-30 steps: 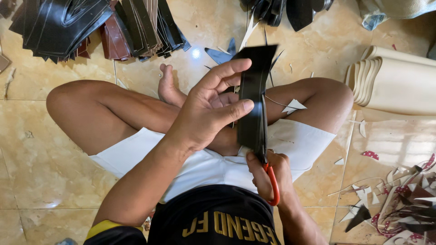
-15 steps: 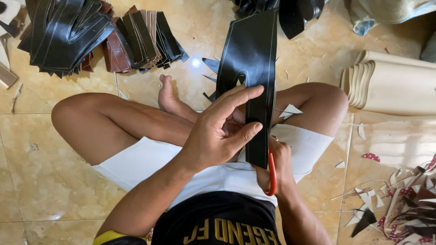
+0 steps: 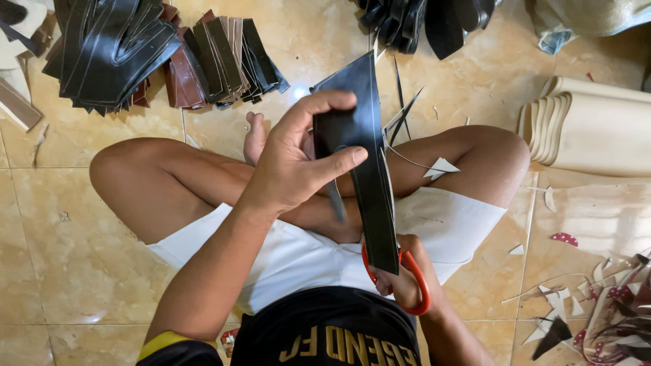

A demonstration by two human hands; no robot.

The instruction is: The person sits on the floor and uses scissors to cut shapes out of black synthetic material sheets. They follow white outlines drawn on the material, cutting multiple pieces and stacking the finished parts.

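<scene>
I sit cross-legged on a tiled floor. My left hand (image 3: 298, 159) grips a long black leather-like strip (image 3: 369, 173) near its upper part, thumb in front and fingers behind. My right hand (image 3: 405, 274) sits low by my lap, partly hidden behind the strip, fingers through the red handles of a pair of scissors (image 3: 417, 285). The scissor blade (image 3: 336, 200) pokes out to the left of the strip.
A stack of black and brown cut pieces (image 3: 135, 54) lies at the top left, more black pieces (image 3: 420, 20) at the top. Rolled cream material (image 3: 590, 125) lies to the right. Scraps and trimmings (image 3: 603, 305) litter the floor at the lower right.
The strip has shifted slightly and tilted, its top now leaning left. My left hand has regripped it higher up. The scissors stay at the strip's lower end.
</scene>
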